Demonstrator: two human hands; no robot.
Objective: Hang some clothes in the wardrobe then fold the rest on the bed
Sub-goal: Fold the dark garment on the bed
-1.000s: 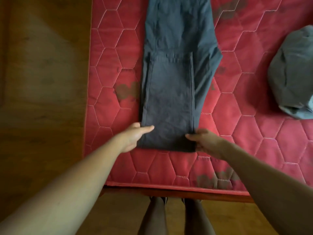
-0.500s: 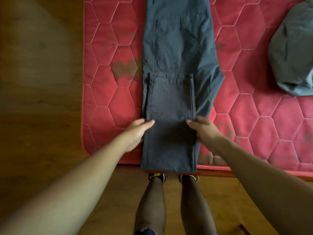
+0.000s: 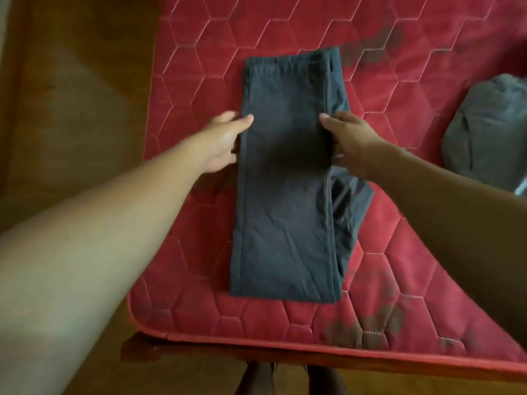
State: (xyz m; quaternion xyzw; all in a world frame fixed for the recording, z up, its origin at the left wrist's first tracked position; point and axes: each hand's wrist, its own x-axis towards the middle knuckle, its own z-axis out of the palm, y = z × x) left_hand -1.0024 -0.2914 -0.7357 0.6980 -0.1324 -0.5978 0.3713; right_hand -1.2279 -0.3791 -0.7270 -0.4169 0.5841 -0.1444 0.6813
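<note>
on mattress (image 3: 199, 67), left hand (image 3: 224, 142), right hand (image 3: 352, 143) pinching trousers (image 3: 285, 201), grey bundle (image 3: 490, 132) near

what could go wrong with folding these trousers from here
Loose fabric bulges out of the right side of the trousers below the right hand; the next fold may trap it as a lump.
The left hand and right hand pinch only the edges mid-length, so the layers could slide apart if lifted.
The near end lies close to the mattress edge and might slip off.
</note>
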